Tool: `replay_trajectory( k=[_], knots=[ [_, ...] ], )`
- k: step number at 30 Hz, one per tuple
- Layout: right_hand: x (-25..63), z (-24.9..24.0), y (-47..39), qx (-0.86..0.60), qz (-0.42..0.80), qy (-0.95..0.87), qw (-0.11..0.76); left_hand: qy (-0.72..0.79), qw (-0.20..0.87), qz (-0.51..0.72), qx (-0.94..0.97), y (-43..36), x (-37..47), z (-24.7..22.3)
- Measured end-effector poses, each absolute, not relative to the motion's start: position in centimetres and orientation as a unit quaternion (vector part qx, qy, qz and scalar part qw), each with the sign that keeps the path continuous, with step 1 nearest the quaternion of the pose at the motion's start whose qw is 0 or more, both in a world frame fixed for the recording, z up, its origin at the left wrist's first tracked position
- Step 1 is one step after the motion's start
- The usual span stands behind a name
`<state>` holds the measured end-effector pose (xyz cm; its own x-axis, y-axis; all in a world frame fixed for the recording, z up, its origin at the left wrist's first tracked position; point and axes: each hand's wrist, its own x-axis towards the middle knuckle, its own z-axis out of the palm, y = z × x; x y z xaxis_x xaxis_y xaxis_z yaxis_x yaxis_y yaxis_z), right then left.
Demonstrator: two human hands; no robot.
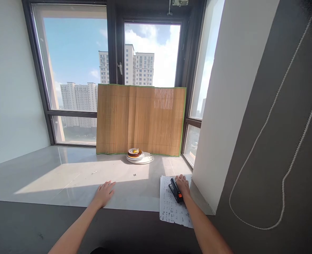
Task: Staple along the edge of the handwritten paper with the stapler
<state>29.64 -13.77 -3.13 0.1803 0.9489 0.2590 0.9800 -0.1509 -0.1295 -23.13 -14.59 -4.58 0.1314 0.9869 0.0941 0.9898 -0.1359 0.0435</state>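
Nearest, both forearms reach up from the bottom edge over the dark strip in front of the sill point(66, 176). The right hand point(182, 184) rests on a black stapler point(176, 190) with an orange mark, fingers curled over its far end and side; it holds the stapler against a printed sheet point(171, 208), though how firmly the fingers close cannot be told. The sheet lies at the sill's right end, its near edge hanging past the sill's front edge over the dark strip, its right edge near the foot of the white pillar point(224, 106), which closes off that side. The left hand point(104, 193) lies flat and empty on the sill just behind the front edge, fingers spread, well apart from the sheet, with bare stone between them. Left of that hand the sill runs wide and open to the white wall. Farther in, a few small specks, perhaps staples point(134, 175), lie on the sunlit stone. Beyond them a stack of plates point(140, 156) sits just in front of a bamboo mat point(141, 120) with green edging, which stands upright against the window point(76, 70). A bead cord point(290, 169) loops down the dark wall at right.
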Motion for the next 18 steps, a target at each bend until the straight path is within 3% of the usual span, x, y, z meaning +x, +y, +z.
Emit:
replay_trajectory(
  k=[18],
  knots=[
    [29.48, -2.95, -14.45, -0.75, -0.057, -0.644, 0.14, -0.654, 0.013, -0.08, -0.752, -14.36, -23.18, -4.76]
  ],
)
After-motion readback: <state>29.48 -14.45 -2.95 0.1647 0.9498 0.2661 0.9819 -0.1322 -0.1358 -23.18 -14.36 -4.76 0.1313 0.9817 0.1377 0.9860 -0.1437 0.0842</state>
